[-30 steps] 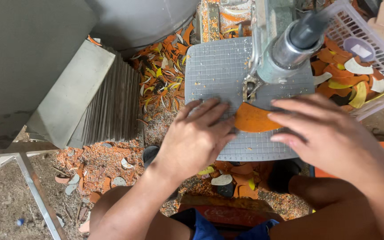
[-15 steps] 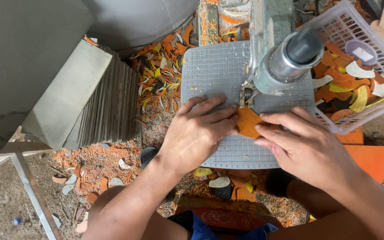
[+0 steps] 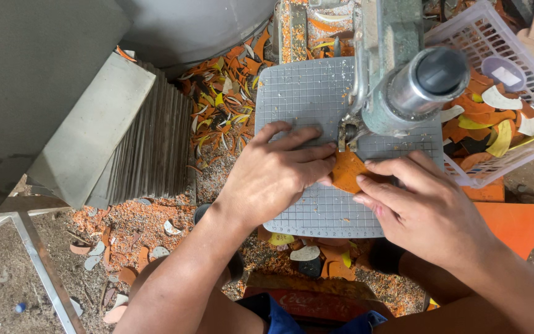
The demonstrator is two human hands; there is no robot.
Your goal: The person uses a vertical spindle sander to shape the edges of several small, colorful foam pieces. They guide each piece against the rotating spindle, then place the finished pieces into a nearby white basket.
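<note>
Two hands press orange tile piece [image 3: 348,172] flat on gridded cutting table [image 3: 304,93], right under saw head [image 3: 403,93]. Left hand [image 3: 273,176] fingers spread, pinning piece; right hand [image 3: 424,210] fingertips steady other edge, likely for control. White basket [image 3: 526,86] of cut shapes beside.

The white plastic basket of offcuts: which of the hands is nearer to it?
Right. The right hand lies just below the white plastic basket's lower left corner; the left hand is farther left, across the orange piece.
</note>
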